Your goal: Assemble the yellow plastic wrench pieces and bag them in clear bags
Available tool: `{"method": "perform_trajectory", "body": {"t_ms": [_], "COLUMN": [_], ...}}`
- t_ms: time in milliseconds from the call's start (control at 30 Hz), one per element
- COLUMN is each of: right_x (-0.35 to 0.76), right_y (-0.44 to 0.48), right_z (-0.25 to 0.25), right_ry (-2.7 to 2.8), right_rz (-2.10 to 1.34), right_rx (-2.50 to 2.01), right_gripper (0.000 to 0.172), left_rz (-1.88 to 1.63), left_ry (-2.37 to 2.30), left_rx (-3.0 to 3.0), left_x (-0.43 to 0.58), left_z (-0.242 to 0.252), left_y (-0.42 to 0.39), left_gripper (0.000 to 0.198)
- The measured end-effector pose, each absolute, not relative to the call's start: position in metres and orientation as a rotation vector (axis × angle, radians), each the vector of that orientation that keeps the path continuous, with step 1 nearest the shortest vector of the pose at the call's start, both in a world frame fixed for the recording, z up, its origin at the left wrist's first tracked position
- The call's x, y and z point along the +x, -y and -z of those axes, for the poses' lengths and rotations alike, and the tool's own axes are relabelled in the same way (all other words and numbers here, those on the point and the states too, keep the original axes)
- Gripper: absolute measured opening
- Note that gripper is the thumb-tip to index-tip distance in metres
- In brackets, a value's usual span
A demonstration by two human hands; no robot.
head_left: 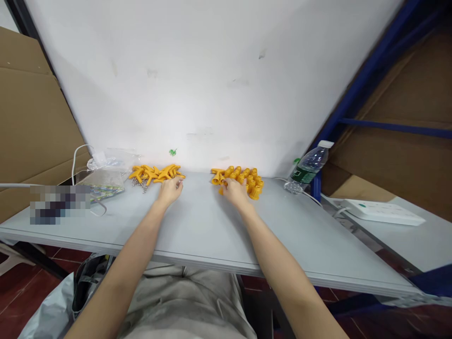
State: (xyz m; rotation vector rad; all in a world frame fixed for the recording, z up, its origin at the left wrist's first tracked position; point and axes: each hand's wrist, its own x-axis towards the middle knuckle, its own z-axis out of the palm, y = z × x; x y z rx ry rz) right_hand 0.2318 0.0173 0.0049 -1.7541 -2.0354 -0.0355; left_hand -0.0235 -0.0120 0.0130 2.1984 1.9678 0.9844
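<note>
"Bottle (pixel 305 170) as landmark: green label, white cap, at the back of the grey surface (pixel 205 226). Where are the yellow parts?"

"Two groups, both left of the bottle. Nearer to it: cup-shaped yellow pieces (pixel 254 189), most upright in a close cluster. Farther left of it: branching yellow pieces (pixel 150 173), heaped, with metal ball chains (pixel 144 184) on the side away from the wall."

"Right hand (pixel 236 192)?"

"Left of the bottle, over the near edge of the cup cluster. Grip narrow, fingers curled down at the pieces; whether one is pinched, cannot tell."

"Left hand (pixel 170 191)?"

"Farther left of the bottle than the right hand, at the heap's end nearest the bottle. Fingers bent, touching or just beside a piece. Grip narrow; contents hidden, cannot tell."

"Surroundings?"

"White wall (pixel 212 84) behind the bottle. White power strip (pixel 383 213) to the bottle's right. Clear plastic bag (pixel 122 161) left of the bottle, beyond the heap."
</note>
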Motion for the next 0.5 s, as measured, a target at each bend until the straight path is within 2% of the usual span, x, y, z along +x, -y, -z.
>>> {"method": "perform_trajectory", "body": {"t_ms": [200, 300, 500], "right_x": [0.216, 0.213, 0.212], "right_y": [-0.03, -0.037, -0.037], "right_z": [0.028, 0.041, 0.045], "right_ry": [1.981, 1.911, 1.968], "right_rz": [-0.372, -0.525, -0.524], "right_rx": [-1.392, -1.305, -1.347], "right_gripper": [0.033, 0.029, 0.024], "left_rz": [-0.925, -0.898, -0.922], "left_ry": [-2.003, -2.032, -2.129], "left_rx": [2.145, 2.103, 1.998], "left_x": [-0.023, -0.023, -0.024], "left_z": [-0.015, -0.015, -0.022], "left_y": [0.013, 0.014, 0.011], "left_gripper": [0.031, 0.031, 0.029]}}
